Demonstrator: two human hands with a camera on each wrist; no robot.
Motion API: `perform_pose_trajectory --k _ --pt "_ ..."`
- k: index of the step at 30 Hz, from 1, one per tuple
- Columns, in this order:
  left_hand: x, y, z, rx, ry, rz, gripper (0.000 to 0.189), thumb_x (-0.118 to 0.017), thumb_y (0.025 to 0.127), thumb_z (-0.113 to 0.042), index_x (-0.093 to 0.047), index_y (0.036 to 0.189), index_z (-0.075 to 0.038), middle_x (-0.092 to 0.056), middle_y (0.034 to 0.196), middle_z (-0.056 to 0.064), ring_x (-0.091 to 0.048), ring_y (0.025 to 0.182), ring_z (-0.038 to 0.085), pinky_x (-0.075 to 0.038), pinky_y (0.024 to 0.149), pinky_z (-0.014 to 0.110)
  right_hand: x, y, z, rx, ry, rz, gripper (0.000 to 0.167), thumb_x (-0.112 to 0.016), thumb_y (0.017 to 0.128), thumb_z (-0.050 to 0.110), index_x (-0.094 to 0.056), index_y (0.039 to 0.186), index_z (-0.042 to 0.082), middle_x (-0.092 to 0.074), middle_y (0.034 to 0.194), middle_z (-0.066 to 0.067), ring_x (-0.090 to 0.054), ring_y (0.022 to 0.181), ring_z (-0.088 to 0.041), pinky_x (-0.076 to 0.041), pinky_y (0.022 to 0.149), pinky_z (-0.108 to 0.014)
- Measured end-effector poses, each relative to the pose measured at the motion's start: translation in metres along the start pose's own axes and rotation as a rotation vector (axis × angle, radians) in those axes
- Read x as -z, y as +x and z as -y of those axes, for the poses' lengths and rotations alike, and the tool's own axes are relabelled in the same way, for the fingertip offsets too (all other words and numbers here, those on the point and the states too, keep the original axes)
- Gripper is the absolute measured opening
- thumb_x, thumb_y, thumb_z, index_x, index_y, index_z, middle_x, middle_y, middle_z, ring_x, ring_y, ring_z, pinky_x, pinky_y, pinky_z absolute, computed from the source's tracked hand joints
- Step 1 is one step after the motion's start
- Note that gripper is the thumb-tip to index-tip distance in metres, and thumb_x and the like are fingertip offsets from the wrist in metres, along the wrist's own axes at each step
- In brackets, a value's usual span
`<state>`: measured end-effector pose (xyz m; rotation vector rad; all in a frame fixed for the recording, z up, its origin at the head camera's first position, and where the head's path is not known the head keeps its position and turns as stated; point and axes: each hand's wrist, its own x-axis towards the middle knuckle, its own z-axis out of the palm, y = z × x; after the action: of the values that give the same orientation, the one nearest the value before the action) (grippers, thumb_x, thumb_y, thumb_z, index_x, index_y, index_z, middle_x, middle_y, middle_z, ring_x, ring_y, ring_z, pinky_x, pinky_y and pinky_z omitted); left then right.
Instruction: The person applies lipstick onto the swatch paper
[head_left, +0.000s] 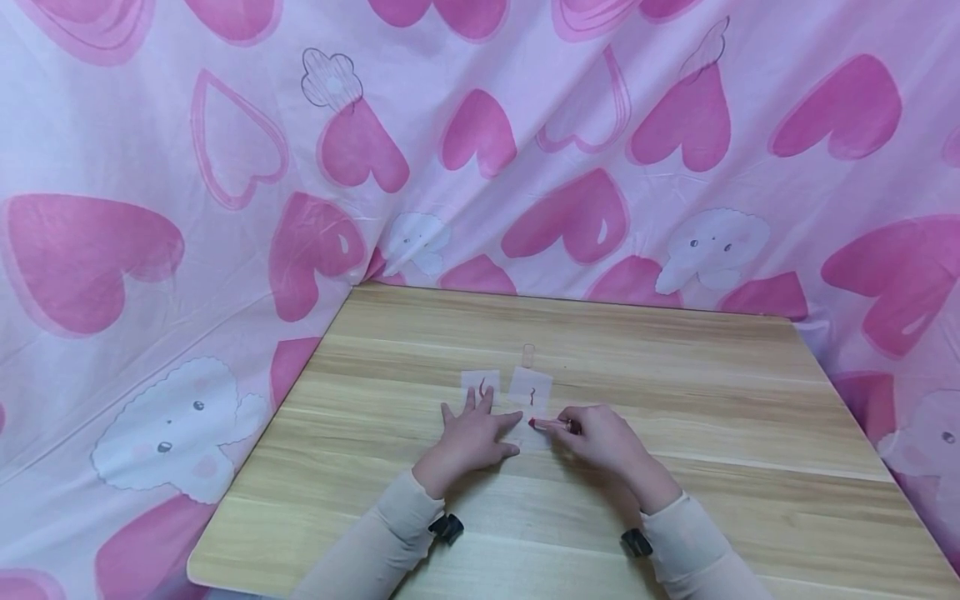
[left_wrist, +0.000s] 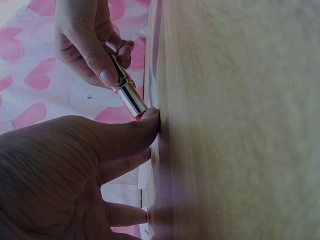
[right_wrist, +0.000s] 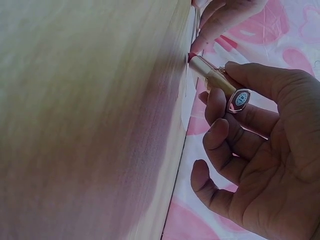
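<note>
Lipstick (head_left: 552, 424), glossy and metallic, sits pinched in our right hand (head_left: 603, 439). Our left hand (head_left: 469, 437) spreads over the left paper square (head_left: 477, 379).

A: What lies on the table (head_left: 360, 417), and what is behind it?

B: Two papers side by side near the middle, the left paper (head_left: 491, 379) and the right paper (head_left: 521, 386); a cap (head_left: 528, 356) just beyond the right one; a curtain (head_left: 420, 167) behind and along both sides

A: And nearer the person?

B: The left hand (head_left: 472, 440), fingertips over the left paper's near edge; a third paper (head_left: 534, 438) between the hands; the lipstick (head_left: 553, 425) in the right hand (head_left: 609, 437), its tip pointing left over that paper
</note>
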<state>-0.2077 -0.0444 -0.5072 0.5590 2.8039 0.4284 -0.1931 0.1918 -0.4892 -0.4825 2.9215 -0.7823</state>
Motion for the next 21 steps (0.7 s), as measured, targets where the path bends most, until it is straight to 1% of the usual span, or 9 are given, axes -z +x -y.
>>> perform_pose_trajectory --k 5,15,21 --pt "0.0002 -0.0001 -0.0005 0.001 0.007 0.001 0.056 -0.067 0.090 -0.056 -0.056 0.143 -0.042 -0.024 0.163 0.019 -0.012 0.149 0.049 -0.010 0.101 0.085 0.0003 -0.0006 0.0007 -0.008 0.004 0.006 0.017 -0.073 0.093 0.038 -0.071 0.082 0.024 -0.051 0.059 0.010 -0.046 0.054 -0.007 -0.039 0.051 -0.028" --pt "0.0015 -0.0003 -0.0013 -0.001 0.004 -0.004 0.055 -0.067 0.090 -0.055 -0.056 0.143 -0.041 -0.025 0.163 0.020 -0.013 0.149 0.050 -0.010 0.101 0.085 -0.0003 -0.0026 0.0013 -0.045 0.041 0.038 0.013 -0.072 0.094 0.034 -0.072 0.087 0.022 -0.054 0.059 0.009 -0.049 0.051 -0.008 -0.041 0.049 -0.028" --pt "0.0009 -0.0005 -0.0010 -0.001 0.004 -0.004 0.055 -0.068 0.090 -0.055 -0.056 0.143 -0.041 -0.025 0.163 0.020 -0.012 0.149 0.049 -0.010 0.101 0.085 -0.0016 -0.0030 0.0002 -0.026 0.030 0.038 0.012 -0.071 0.094 0.032 -0.073 0.089 0.020 -0.054 0.060 0.010 -0.048 0.051 -0.007 -0.041 0.048 -0.027"
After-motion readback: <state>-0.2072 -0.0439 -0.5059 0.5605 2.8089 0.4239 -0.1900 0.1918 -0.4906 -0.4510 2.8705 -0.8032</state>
